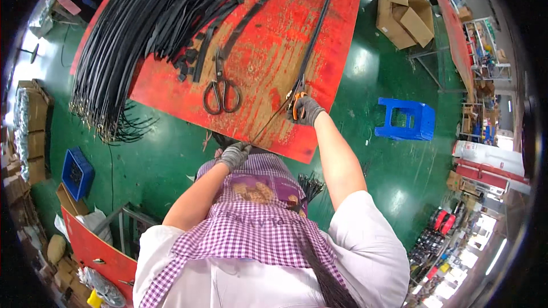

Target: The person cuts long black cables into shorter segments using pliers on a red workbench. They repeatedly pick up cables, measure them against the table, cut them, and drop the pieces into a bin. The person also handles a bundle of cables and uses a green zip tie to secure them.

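Step in hand looks like trimming one strap: a single long black strap point(317, 25) lies stretched down the red counter point(268, 51), its near end running to the counter's front edge. Right hand point(309, 110), gloved, is closed around orange-handled snips point(295, 104) set right at the strap, apparently mid-cut; blade position too small to tell. Left hand point(234, 154), gloved, is closed in a fist at the near edge, seemingly pinching the strap's near end taut, though contact isn't clearly visible. Big black scissors point(221, 89) lie unused on the counter between the strap and the large bundle of black straps point(131, 28) hanging off the left side; short cut-off pieces point(187, 64) lie near them. Next move likely calls for keeping tension with the left grip while the snips close squarely across the strap.
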`<state>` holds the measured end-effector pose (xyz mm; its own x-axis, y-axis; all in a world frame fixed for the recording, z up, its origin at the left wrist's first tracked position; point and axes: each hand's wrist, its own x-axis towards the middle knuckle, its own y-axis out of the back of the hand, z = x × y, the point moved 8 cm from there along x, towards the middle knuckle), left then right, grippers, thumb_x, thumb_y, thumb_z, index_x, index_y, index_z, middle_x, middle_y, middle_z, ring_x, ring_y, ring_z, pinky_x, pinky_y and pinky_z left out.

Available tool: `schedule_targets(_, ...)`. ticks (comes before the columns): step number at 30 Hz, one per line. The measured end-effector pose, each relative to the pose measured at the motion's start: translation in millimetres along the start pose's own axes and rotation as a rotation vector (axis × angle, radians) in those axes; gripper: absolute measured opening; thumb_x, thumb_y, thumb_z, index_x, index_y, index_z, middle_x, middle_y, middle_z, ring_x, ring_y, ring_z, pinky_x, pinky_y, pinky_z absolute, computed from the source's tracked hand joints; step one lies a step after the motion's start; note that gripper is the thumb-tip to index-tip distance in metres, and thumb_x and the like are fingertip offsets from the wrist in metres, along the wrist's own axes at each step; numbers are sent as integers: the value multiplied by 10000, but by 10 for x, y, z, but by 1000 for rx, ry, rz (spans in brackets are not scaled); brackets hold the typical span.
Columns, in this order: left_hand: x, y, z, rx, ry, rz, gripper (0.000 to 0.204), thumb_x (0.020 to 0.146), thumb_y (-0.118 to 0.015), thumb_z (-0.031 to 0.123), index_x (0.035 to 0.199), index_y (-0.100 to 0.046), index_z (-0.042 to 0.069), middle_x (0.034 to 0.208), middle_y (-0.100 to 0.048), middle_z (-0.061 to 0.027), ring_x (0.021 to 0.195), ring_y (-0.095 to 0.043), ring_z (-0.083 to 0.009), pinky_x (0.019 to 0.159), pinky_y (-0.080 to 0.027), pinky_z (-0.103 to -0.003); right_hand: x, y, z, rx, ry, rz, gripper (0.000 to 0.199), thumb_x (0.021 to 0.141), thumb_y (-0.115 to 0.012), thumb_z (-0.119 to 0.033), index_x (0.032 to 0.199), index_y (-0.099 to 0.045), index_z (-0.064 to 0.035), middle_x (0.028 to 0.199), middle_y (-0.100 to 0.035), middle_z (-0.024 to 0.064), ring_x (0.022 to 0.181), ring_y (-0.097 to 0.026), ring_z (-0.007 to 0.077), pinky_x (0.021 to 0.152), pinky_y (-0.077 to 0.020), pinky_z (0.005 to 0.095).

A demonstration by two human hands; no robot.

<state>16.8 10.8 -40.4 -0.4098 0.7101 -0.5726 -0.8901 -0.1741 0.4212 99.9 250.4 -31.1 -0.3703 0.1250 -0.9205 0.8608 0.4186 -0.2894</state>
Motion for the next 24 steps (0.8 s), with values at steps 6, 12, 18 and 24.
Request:
schedule_targets(6, -9, -53, 208, -36, 54, -249, 307, 767, -480, 287, 988, -522, 78, 906, -565, -128, 839, -537, -237, 760, -390, -298, 21, 27, -64, -78, 1, 36, 223, 626, -398, -48, 833, -443, 17, 713, -523, 154, 634, -537, 301, 596, -470, 448)
schedule_targets(12, 166, -56, 490, -132, 13, -238, 300, 783, -461, 271, 1006, -510, 76, 909, -564, -115, 828, -536, -223, 738, -399, -293, 19, 17, -60, -30, -38, 21, 196, 646, -418, -72, 809, -454, 32, 701, -525, 182, 633, -546, 314, 578, -475, 453)
schedule_targets(18, 259, -198, 616, 33, -102, -201, 250, 793, -455, 230, 961, -526, 59, 789, -575, -77, 718, -539, -161, 671, -414, -265, -60, -45, -115, -85, -46, -4, 260, 641, -416, -88, 866, -440, 41, 698, -520, 189, 633, -546, 325, 587, -474, 453)
schedule_targets(24, 481, 43, 848, 78, -60, -134, 318, 762, -487, 255, 1004, -493, 47, 905, -554, -137, 815, -539, -253, 714, -414, -299, 10, 43, -139, -165, 22, 108, 239, 628, -442, -72, 851, -432, 13, 696, -502, 164, 593, -530, 319, 562, -474, 459)
